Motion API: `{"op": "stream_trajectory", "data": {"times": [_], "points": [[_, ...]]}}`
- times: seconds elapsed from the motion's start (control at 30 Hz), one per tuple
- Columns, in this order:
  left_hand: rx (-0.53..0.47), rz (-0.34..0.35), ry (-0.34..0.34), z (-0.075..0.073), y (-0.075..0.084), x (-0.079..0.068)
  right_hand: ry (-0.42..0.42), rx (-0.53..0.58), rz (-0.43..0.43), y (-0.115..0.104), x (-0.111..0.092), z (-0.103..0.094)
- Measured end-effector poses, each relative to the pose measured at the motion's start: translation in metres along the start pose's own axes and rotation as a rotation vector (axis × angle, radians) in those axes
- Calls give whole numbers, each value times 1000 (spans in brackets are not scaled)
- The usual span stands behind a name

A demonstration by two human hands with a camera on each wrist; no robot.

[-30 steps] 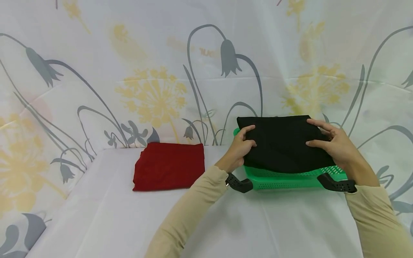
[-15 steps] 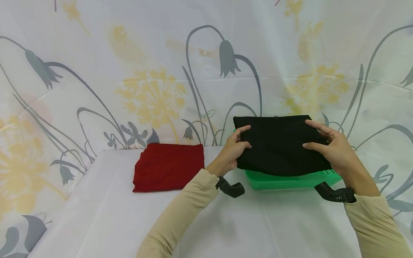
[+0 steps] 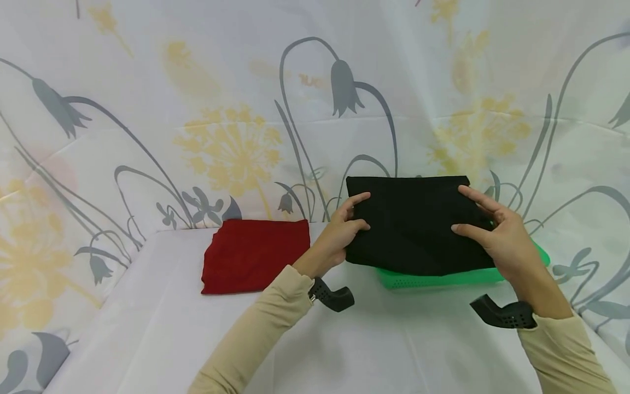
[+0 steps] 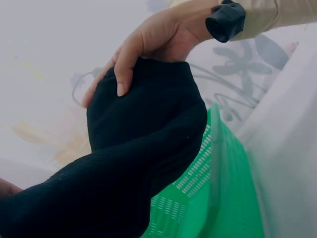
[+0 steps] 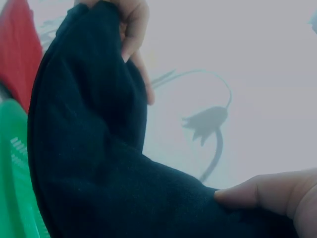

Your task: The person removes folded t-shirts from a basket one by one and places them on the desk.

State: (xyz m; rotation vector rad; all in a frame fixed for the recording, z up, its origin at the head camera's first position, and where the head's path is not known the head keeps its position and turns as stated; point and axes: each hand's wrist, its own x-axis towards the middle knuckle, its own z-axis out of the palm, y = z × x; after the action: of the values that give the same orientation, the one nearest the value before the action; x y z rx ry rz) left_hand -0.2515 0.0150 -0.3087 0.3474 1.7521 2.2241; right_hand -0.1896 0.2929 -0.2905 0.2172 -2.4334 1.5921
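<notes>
A folded black cloth [image 3: 413, 227] hangs between my two hands, in front of and above a green plastic basket [image 3: 438, 280]. My left hand [image 3: 339, 232] grips its left side, thumb and a finger on the near face. At the opposite side my right hand [image 3: 507, 235] holds it the same way. The left wrist view has the black cloth [image 4: 143, 124] sagging in a fold over the slotted green basket [image 4: 230, 183]. From the right wrist, the right thumb [image 5: 257, 196] presses on the cloth's edge. Most of the basket's inside is hidden behind the cloth in the head view.
Left of the basket a folded red cloth [image 3: 256, 256] lies flat on the white-covered table [image 3: 374, 339]. Behind the table rises a white curtain [image 3: 236, 65] printed with grey and yellow flowers.
Both hands have moved left and slightly toward me with the black cloth. More of the basket's right end now shows. The red cloth stays in place.
</notes>
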Motion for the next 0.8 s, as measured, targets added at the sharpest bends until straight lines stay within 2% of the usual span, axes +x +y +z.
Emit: {"op": "stream_trajectory", "data": {"times": [0.2,0.43,0.57,0.8], "points": [[-6,-1,-19,-9,2,-11,33,74,-40,-4,-8,13],[-33,-8,-22,-24,3,-28,5,351,-81,-4,-15,30],[-30,6,-24,-36,1,-36,-9,385,-98,-4,-19,41],[-11,49,-41,-56,-3,-49,-13,371,-83,-5,-21,57]]}}
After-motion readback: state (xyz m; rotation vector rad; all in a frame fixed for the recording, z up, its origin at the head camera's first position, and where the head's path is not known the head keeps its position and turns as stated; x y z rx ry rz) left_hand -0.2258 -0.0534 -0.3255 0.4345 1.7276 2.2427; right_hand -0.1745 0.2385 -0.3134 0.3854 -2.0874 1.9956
